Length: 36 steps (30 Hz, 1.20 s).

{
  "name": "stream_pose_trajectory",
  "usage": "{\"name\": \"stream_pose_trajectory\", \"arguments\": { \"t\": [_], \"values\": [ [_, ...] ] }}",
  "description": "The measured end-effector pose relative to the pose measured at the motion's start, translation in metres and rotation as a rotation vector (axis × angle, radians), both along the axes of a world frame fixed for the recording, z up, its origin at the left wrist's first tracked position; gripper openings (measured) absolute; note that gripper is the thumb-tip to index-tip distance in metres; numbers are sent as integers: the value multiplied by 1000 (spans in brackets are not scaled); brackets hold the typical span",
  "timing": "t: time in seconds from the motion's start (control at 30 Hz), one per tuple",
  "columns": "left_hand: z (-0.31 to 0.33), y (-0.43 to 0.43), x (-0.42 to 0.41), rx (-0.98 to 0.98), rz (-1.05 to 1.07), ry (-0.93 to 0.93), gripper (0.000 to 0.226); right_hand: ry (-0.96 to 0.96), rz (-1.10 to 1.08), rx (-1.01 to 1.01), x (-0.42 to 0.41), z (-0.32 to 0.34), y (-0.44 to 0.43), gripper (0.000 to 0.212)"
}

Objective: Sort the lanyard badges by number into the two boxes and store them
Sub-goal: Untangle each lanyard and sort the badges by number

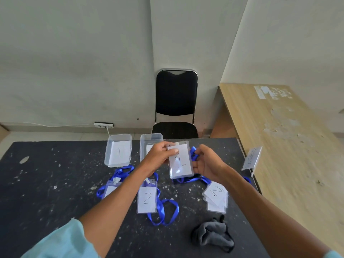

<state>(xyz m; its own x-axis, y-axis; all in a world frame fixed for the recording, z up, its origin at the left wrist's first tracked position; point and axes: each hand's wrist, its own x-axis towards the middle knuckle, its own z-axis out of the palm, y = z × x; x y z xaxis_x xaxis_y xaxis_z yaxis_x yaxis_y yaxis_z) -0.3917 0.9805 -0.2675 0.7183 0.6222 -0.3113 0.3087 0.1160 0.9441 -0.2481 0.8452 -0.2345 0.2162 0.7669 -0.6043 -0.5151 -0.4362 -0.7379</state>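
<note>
Above the desk (46, 183), the left hand (160, 157) pinches the top of a clear badge marked 1 (181, 163) between thumb and fingers. The right hand (206, 164), just beside it, grips the badge's lower edge and its blue lanyard (193, 152). The box labelled 1 (106, 155) sits beyond and left of the left hand, and the second box (142, 146) is directly behind it. A badge marked 2 (147, 199) lies nearer, below both hands.

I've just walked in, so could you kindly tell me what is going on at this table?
A person is sorting lanyard badges. The left hand and right hand hold a badge marked 1 over the dark table, in front of the second box. The box labelled 1 holds only its label. A badge marked 2 lies unsorted on the table.
</note>
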Motion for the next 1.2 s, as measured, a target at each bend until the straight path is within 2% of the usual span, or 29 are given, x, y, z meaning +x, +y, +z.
{"name": "stream_pose_trajectory", "arguments": {
  "t": [0.13,0.23,0.3,0.37,0.43,0.53,0.67,0.77,0.87,0.93,1.07,1.2],
  "values": [
    [-10,-3,-11,62,-2,104,31,-227,38,-32,-12,-22,6,30],
    [-13,-1,-27,-207,-41,120,48,-190,-63,55,-23,-21,18,16],
    [-13,4,-36,-438,-85,80,60,-182,-73,111,-29,-18,29,17],
    [-12,9,-41,-551,-17,-36,54,-236,-58,98,-37,-17,39,19],
    [-13,14,-46,-420,107,-68,47,-377,-32,22,-47,-21,48,16],
    [-25,21,-61,-247,169,15,41,-515,20,-84,-63,-33,52,8],
    [-54,13,-89,-241,180,132,27,-417,66,-201,-87,-74,50,10],
    [-85,1,-107,-222,179,297,24,-393,86,-277,-106,-114,44,9],
    [-115,-5,-120,0,137,502,27,-416,73,-339,-121,-142,36,11],
    [-123,-9,-124,120,171,556,17,-464,84,-352,-128,-155,34,6],
    [-138,-12,-126,278,297,605,26,-539,80,-375,-133,-170,37,8],
    [-143,-16,-120,216,286,626,33,-752,167,-422,-137,-176,37,13]
  ]
}}
